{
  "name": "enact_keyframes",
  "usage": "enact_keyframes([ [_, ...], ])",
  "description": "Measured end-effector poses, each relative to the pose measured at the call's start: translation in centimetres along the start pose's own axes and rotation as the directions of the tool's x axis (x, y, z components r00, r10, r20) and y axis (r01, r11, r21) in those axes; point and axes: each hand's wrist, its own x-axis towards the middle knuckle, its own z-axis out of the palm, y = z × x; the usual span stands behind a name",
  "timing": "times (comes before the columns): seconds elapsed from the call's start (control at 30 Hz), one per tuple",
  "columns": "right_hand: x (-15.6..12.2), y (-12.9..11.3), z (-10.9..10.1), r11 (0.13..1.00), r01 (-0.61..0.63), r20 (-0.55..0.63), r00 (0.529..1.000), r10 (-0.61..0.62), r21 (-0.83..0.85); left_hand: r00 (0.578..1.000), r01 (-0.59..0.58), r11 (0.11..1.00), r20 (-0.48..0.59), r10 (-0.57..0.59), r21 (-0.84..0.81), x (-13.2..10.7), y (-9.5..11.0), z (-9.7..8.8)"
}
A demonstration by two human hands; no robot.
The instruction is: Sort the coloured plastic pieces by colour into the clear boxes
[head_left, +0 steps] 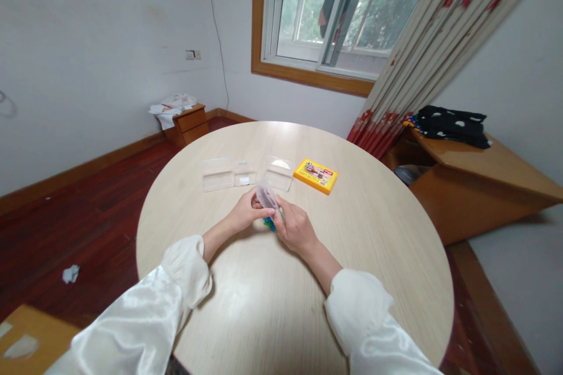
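Note:
Both hands meet over the middle of the round pale wood table. My left hand pinches a small clear plastic bag. My right hand is closed beside it, fingers on the same bag and on small blue and green pieces under it. What the pieces are is too small to tell. Just beyond the hands lie a clear plastic case, opened flat, and a second clear plastic piece. A yellow box with a printed picture lies to their right.
A wooden bedside cabinet with papers stands by the left wall. A low wooden desk with dark spotted cloth is at right, beside a curtain. A paper scrap lies on the dark floor. A cardboard box is bottom left.

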Motion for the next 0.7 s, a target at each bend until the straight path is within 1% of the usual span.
enact_keyframes([
  [0.07, -0.1, 0.4, -0.3, 0.995, -0.1, -0.003, 0.995, 0.1, -0.005, 0.999, 0.021, 1.0, 0.033, -0.02, -0.022, -0.1, -0.1, -0.1],
  [0.13, -0.1, 0.9, -0.5, 0.98, -0.197, -0.013, 0.98, 0.197, 0.011, 0.997, 0.034, 0.999, 0.068, -0.032, -0.034, -0.2, -0.1, -0.1],
  [0.27, -0.1, 1.3, -0.4, 0.959, -0.278, -0.004, 0.96, 0.279, 0.064, 0.995, 0.047, 0.999, 0.092, -0.045, -0.026, -0.2, 0.1, -0.2],
  [0.37, 0.0, 1.3, 0.0, 0.936, -0.332, -0.005, 0.942, 0.335, 0.119, 0.997, 0.041, 0.998, 0.069, -0.037, -0.056, -0.1, 0.3, -0.3],
  [0.47, 0.1, 1.6, 0.2, 0.902, -0.398, -0.03, 0.912, 0.408, 0.164, 1.0, 0.019, 0.996, 0.02, -0.017, -0.087, 0.0, 0.2, -0.4],
  [0.57, 0.1, 2.1, 0.2, 0.875, -0.453, -0.055, 0.882, 0.468, 0.171, 1.0, 0.002, 0.998, -0.019, -0.003, -0.07, 0.0, 0.2, -0.4],
  [0.7, 0.2, 2.5, 0.2, 0.835, -0.515, -0.063, 0.843, 0.534, 0.195, 1.0, -0.02, 0.999, -0.011, 0.02, -0.036, -0.1, 0.4, -0.3],
])
